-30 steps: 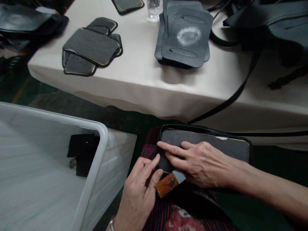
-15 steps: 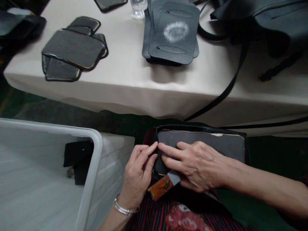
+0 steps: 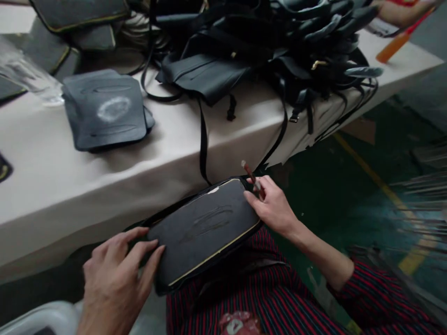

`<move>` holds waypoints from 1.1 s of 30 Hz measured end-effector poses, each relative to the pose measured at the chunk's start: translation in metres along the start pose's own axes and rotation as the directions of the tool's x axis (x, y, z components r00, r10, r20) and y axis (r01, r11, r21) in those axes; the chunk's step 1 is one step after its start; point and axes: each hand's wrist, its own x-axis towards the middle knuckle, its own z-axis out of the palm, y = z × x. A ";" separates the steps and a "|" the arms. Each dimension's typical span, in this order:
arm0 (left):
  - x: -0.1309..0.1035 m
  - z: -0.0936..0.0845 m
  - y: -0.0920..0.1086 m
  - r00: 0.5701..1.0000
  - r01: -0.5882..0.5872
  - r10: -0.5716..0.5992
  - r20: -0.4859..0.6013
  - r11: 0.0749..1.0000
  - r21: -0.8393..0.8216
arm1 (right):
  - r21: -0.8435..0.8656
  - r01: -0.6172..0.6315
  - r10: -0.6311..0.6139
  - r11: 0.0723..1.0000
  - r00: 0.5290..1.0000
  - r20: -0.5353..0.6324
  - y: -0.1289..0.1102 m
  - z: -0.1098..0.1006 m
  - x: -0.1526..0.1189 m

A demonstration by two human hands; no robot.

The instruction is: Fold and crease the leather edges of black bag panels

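The dark leather panel (image 3: 206, 230) is lying flat across the person's lap, on the red-striped clothing (image 3: 265, 298), and everything else is best placed from it. At the panel's near left end the left hand (image 3: 115, 279) is resting with fingers spread and loosely curled, fingertips pressing its edge rather than closing round it. At the panel's far right corner the right hand (image 3: 274, 207) is touching the rim with its fingertips while pinching a thin red-handled tool (image 3: 252, 177), which is sticking up and away from the panel. A pale yellowish line is running along the panel's near edge; whether that is glue or piping cannot be told. Beyond the panel, the cloth-covered table (image 3: 52, 195) is standing just past the knees. On it, up and left of the panel, a stack of grey cut pieces (image 3: 104, 109) is lying with a chalky ring on the top one, and a clear glass (image 3: 28, 79) is sitting left of that. Farther back and right of the panel, a heap of black bags and straps (image 3: 265, 46) is spilling over the table edge, one strap hanging down close to the panel. With only fingertips steadying it, the panel could slide off the lap, and the hanging strap could snag the raised tool.
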 end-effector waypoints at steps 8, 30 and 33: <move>0.116 0.031 0.113 0.985 -0.091 0.137 0.106 0.930 -0.355 | 0.649 -0.183 0.135 0.738 0.983 0.123 0.030 0.001 -0.015; 0.118 0.050 0.126 0.950 -0.295 0.300 0.086 0.954 -0.060 | 0.476 -0.175 0.267 0.862 0.954 -0.134 0.043 0.024 -0.041; 0.115 0.048 0.126 0.945 -0.305 0.308 0.113 0.951 -0.038 | 0.454 -0.170 0.260 0.875 0.955 -0.145 0.041 0.022 -0.041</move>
